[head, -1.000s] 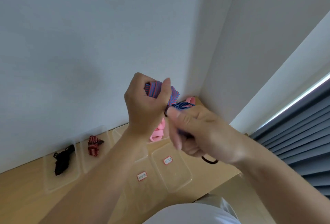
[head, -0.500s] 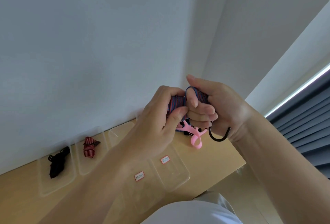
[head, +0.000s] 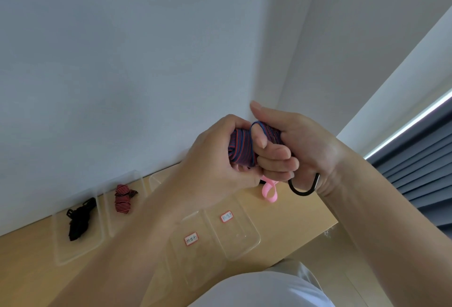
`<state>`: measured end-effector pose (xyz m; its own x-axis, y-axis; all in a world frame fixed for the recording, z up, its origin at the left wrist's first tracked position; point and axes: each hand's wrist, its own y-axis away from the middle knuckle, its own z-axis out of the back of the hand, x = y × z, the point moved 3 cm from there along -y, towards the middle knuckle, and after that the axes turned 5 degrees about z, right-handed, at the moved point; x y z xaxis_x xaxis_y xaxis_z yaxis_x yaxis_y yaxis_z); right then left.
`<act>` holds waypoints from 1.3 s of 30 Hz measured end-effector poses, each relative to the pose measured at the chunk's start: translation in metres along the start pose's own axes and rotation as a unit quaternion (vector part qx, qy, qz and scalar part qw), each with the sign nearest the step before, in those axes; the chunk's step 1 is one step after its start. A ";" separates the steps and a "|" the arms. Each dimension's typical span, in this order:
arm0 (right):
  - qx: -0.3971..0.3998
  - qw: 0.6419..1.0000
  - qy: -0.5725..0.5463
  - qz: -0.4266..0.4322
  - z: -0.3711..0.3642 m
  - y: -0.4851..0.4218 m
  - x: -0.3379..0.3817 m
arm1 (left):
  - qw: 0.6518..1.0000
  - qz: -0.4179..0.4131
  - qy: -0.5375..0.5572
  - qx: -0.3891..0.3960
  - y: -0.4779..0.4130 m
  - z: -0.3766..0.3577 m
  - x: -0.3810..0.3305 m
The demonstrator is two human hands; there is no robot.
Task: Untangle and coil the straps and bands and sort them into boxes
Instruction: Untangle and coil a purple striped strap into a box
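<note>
Both hands grip a blue-and-red striped woven strap (head: 241, 146), wound into a thick bundle, in the air above a pale wooden table (head: 29, 270) set in the corner of a white wall (head: 122, 62). The bundle's long axis stands nearly upright in the view, its top leaning a little toward the right hand (head: 305, 150). Its lower end is hidden between the two palms.

The left hand (head: 212, 172) rises from lower left with its back to the camera, fingers curled round the bundle's left side. The right hand reaches in from the right with the wrist bent and the thumb stretched up past the top of the bundle. One turn of the strap loops over its forefinger (head: 256, 135), and the other fingers fold tight against the strap's right side.

A black metal hook (head: 303, 189) curves out below the heel of the right hand. A loop of flat pink band (head: 269, 190) shows beneath the knuckles; whether it is gripped or lies on the table cannot be told.

On the table, along the wall, a clear plastic box (head: 58, 253) holds a black strap (head: 78, 218), and the clear box beside it (head: 107, 228) holds a red-and-black striped strap (head: 123, 199). Nearer the person sit two more clear boxes (head: 244, 243), each with a red-bordered label (head: 226, 216).
</note>
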<state>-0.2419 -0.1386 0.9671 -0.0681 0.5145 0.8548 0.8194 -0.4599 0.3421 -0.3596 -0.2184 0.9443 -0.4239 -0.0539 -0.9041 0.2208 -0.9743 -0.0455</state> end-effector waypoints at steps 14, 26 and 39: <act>0.046 0.950 0.307 -0.025 0.037 0.012 0.000 | 0.991 0.034 -0.100 -0.082 -0.006 0.034 0.029; -0.202 0.921 0.169 0.288 0.031 0.003 -0.001 | 0.988 0.016 -0.126 -0.089 -0.005 0.016 0.026; -0.352 0.747 0.420 0.378 0.022 -0.008 0.043 | 0.988 -0.073 -0.136 0.031 0.016 -0.009 0.007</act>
<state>-0.2388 -0.0970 0.9928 -0.3126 -0.5830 0.7499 0.3230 -0.8077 -0.4933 -0.3510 -0.2327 0.9336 -0.6686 0.0390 -0.7426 0.0896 -0.9871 -0.1325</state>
